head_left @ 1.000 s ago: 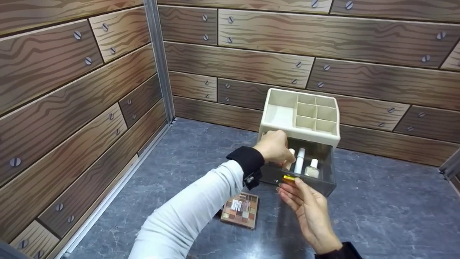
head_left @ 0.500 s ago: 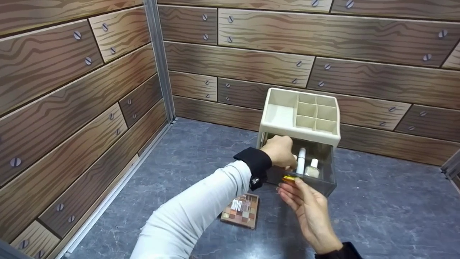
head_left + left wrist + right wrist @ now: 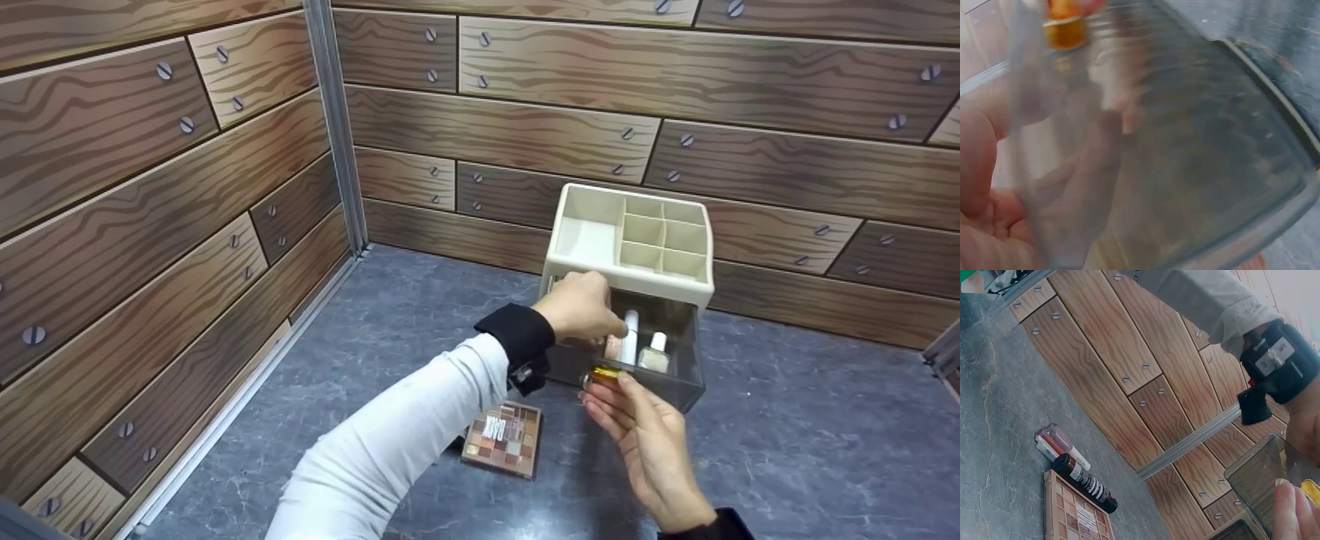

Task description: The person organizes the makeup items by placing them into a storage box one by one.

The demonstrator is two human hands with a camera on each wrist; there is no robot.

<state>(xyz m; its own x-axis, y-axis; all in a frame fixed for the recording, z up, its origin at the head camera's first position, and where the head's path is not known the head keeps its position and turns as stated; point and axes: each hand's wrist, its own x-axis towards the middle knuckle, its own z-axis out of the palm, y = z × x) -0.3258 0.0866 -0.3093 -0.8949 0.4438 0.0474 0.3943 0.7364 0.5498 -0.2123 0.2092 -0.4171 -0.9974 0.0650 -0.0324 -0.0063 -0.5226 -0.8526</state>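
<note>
The left hand [image 3: 581, 306] reaches into the pulled-out drawer [image 3: 686, 391] and is the nearer to its contents. Its fingertips come down at a peach tube [image 3: 613, 349], just beside the white tube [image 3: 628, 346]; whether they pinch either one is hidden. Both tubes run with their long axes roughly away from the right hand [image 3: 651, 435], though lying or leaning cannot be told. The small bottle [image 3: 655, 360] sits beyond the tubes, to the left hand's right.

The right hand, apart from the left and outside the drawer's front wall, pinches a gold piece [image 3: 604, 373], seemingly the drawer's knob, between thumb and fingers. The palette [image 3: 504, 441] lies under the left wrist, well to the right hand's left.
</note>
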